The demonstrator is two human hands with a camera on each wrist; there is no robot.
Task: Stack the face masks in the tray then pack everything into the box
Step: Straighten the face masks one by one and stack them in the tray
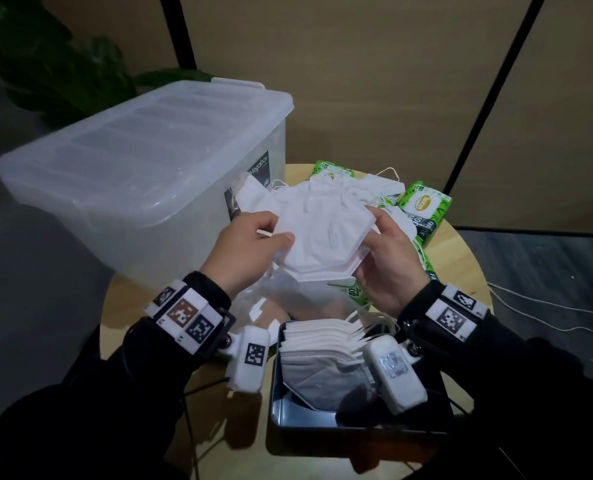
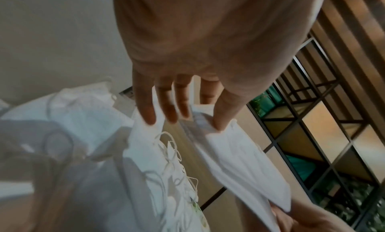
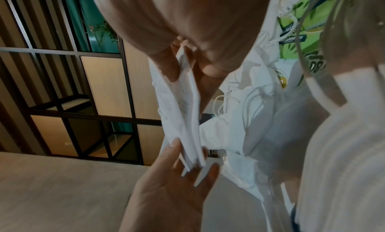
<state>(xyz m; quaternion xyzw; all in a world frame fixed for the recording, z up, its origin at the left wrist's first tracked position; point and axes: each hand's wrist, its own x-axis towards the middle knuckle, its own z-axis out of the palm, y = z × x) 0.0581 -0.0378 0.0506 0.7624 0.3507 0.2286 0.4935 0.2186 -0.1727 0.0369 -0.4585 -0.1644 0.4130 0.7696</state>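
Both hands hold a small bundle of folded white face masks [image 1: 323, 244] [image 2: 239, 161] [image 3: 183, 112] above the table. My left hand [image 1: 281, 237] [image 2: 183, 121] pinches its left edge, thumb on top and fingers beneath. My right hand [image 1: 371, 237] [image 3: 189, 70] pinches the right edge between thumb and fingers. Behind the bundle lies a loose pile of masks [image 1: 326, 192] [image 2: 83, 117] with tangled ear loops. A dark tray [image 1: 274, 403] sits near me below the hands, with a fanned stack of masks [image 1: 323, 351] in it. The clear plastic box [image 1: 142, 161] stands at the left, lid on.
Green wet-wipe packs [image 1: 423, 209] [image 3: 302, 37] lie at the right and under the mask pile. Everything rests on a small round wooden table [image 1: 461, 271]. White cables trail on the floor at the right. A plant stands behind the box.
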